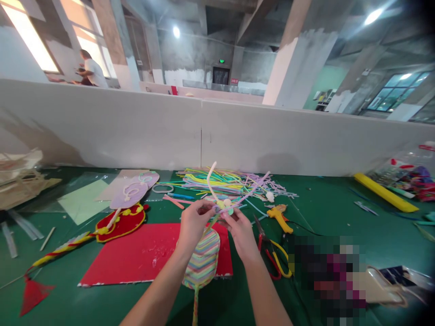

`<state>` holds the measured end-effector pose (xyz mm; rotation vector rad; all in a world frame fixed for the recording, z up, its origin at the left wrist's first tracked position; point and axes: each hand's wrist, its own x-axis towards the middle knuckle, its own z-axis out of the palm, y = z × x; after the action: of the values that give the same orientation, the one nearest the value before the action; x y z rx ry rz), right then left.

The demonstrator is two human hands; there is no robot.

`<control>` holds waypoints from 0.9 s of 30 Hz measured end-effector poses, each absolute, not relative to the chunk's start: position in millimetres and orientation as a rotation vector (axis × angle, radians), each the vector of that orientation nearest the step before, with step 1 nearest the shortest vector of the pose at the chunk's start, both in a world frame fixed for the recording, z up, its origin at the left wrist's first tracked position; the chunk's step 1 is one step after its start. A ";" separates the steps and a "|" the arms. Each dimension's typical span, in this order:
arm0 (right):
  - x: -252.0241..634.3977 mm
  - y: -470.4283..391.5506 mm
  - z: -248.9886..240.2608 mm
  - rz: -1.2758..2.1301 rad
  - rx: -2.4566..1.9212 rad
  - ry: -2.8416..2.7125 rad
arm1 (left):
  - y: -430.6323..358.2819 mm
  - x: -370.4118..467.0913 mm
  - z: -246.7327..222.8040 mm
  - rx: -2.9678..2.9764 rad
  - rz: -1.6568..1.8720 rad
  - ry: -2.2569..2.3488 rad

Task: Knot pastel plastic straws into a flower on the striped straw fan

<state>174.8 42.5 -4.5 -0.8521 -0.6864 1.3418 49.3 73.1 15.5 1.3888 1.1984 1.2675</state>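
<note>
My left hand (195,219) and my right hand (239,228) come together over the middle of the table. The fingertips of both are closed on a small bundle of pipe cleaners (224,206) in yellow, lilac, white and green. One white pipe cleaner (210,181) rises from it in a curve, and a lilac one (253,190) slants up to the right. Just below my hands lies a striped pastel fan (203,258) with a twisted handle, partly covered by my left wrist. Under it is a red board (136,258). The exact grip is partly hidden by my fingers.
Loose pipe cleaners (231,181) are piled behind my hands. To the right lie a yellow glue gun (280,218), red-handled pliers (270,260) and yellow-handled scissors (282,258). A red fan (118,224) and a lilac fan (131,194) lie left. A white partition (152,127) stands behind.
</note>
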 end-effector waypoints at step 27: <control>170.0 57.7 -7.7 1.261 -0.933 -0.718 | 72.8 33.3 8.0 1.487 1.117 1.106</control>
<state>170.0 57.7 -7.7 -0.9333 -0.7179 1.2612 33.3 72.8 8.0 1.4869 1.1058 1.1166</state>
